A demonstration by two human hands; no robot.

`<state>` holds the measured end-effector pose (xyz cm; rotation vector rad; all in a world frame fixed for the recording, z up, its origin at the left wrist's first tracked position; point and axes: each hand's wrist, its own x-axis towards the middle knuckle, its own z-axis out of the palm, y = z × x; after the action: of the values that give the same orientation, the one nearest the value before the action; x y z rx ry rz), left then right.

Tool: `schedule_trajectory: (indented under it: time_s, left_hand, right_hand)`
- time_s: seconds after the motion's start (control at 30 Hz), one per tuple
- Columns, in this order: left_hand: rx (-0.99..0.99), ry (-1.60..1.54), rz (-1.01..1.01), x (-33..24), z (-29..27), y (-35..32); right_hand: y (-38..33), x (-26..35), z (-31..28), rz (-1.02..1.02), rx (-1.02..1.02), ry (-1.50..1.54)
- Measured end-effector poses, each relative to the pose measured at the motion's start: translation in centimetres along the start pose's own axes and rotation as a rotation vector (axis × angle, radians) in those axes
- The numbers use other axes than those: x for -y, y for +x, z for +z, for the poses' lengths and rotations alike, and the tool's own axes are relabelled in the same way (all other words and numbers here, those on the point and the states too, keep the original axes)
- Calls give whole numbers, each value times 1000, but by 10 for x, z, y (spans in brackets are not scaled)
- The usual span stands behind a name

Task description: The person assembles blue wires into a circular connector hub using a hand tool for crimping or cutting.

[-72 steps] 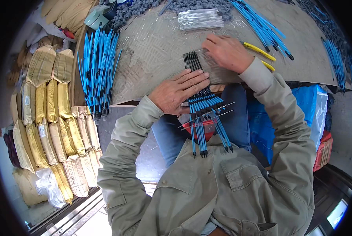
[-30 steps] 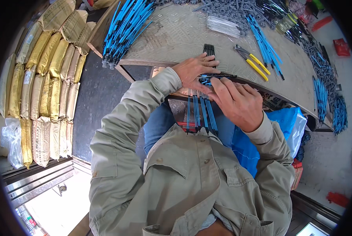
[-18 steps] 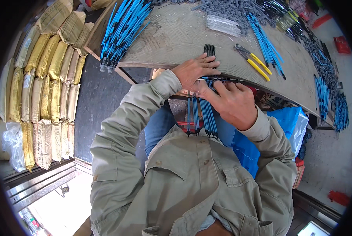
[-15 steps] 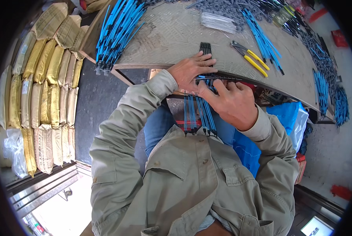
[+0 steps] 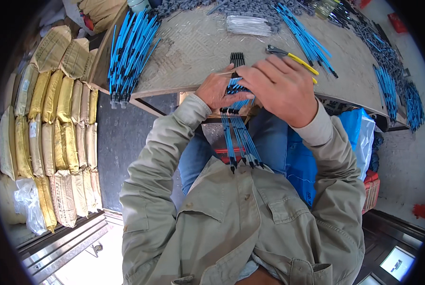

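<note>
A bundle of thin blue rods with black tips hangs from the table edge down toward my chest. My left hand grips the bundle at its upper part from the left. My right hand lies over the same bundle from the right, fingers curled across its top. The black ends of the bundle poke out past my fingers onto the grey patterned table.
A pile of blue rods lies at the table's left edge, more blue rods at the back right. Yellow-handled pliers and a clear packet lie behind my hands. Stacked tan sacks fill the left.
The view has shifted and my hands have risen closer. My right hand now covers more of the bundle's top; both hands still hold it.
</note>
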<state>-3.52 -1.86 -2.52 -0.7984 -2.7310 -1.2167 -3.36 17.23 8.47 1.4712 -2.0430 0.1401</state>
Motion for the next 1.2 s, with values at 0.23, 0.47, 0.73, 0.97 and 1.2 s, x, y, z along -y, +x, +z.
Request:
schedule_trajectory:
  time_s: [0.23, 0.47, 0.73, 0.97, 1.2]
  left_hand:
    - [-145, 104, 184, 20, 9, 11]
    - [-49, 24, 96, 26, 4, 4]
    - [-41, 41, 105, -5, -9, 4]
    - [101, -667, 104, -68, -3, 18]
    - [40, -1048, -246, -41, 142, -18]
  right_hand:
    - [-74, -12, 59, 588, -646, 814]
    - [-31, -7, 99, 511, -17, 1496]
    - [-17, 15, 80, 742, -276, 1877]
    - [-14, 3, -2, 724, -410, 1601]
    - [-82, 19, 42, 1106, -243, 1759]
